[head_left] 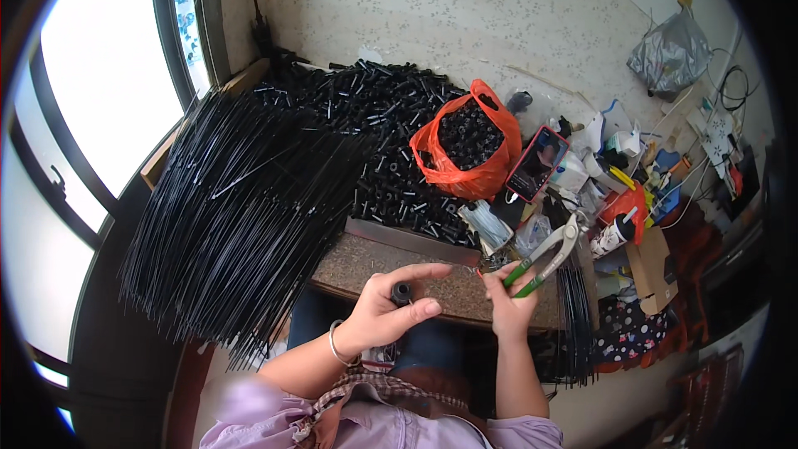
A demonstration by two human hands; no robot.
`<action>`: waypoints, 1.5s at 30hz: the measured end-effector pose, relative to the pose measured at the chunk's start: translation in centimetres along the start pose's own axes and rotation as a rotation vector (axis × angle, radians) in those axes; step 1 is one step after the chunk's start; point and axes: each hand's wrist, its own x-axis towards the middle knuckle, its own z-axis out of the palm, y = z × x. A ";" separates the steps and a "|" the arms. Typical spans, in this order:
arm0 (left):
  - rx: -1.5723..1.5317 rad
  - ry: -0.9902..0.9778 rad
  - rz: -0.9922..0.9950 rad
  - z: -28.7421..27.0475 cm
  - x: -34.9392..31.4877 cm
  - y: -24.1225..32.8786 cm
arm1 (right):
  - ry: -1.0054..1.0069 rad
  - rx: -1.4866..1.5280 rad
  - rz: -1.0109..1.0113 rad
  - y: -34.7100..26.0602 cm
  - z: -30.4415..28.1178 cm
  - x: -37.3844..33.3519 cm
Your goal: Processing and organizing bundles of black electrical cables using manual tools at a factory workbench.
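Below the table's front edge, my left hand [384,316] has its thumb and forefinger stretched apart. Its other fingers curl around a short black tubular part [401,292], whose round end faces up. To the right, my right hand [509,303] grips steel pincers [568,234] by their green handles, jaws pointing up and away. A tiny reddish thing [479,273] shows by the right fingertips; I cannot make out what it is. Beyond my hands lies a large heap of similar black parts [399,162], held back by a low metal strip [407,241].
A thick bundle of long black rods [241,208] hangs over the table's left side; a smaller bundle [574,316] hangs at right. A red plastic bag [465,179] full of black pieces, a phone [539,163], a cup [613,235] and clutter crowd the right side.
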 end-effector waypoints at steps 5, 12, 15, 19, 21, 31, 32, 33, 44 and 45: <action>0.097 -0.116 -0.041 0.2 0.3 -0.8 | 0.219 -0.631 0.011 8.6 -8.5 3.2; 0.048 -0.018 -0.026 -1.9 0.3 -0.6 | -0.228 -0.028 0.529 1.2 -4.4 0.0; -0.083 0.079 -0.024 -3.2 0.3 -0.7 | -0.756 -0.118 0.631 -3.3 -3.6 -3.2; 0.173 -0.008 0.085 -3.3 0.4 -1.0 | -1.004 -0.227 0.702 -5.0 -0.6 -5.5; 0.213 0.021 0.074 -3.2 0.2 -0.2 | -1.012 -0.235 0.699 -4.6 -0.5 -5.7; 0.246 0.152 0.083 -1.6 -1.1 1.2 | -1.137 0.161 0.864 -6.7 -1.3 -5.2; 0.293 0.191 0.109 -1.5 -1.1 0.9 | -1.097 -0.058 0.837 -7.7 -1.2 -5.1; 0.341 0.227 0.134 -1.4 -1.0 0.6 | -1.048 -0.271 0.804 -8.5 -1.0 -5.0; 0.226 0.232 0.136 -1.0 -0.4 0.8 | -0.844 -0.348 0.232 -6.8 0.7 -7.2; 0.213 0.265 0.129 -0.9 -0.3 1.2 | -0.812 -0.437 0.164 -6.5 0.8 -7.3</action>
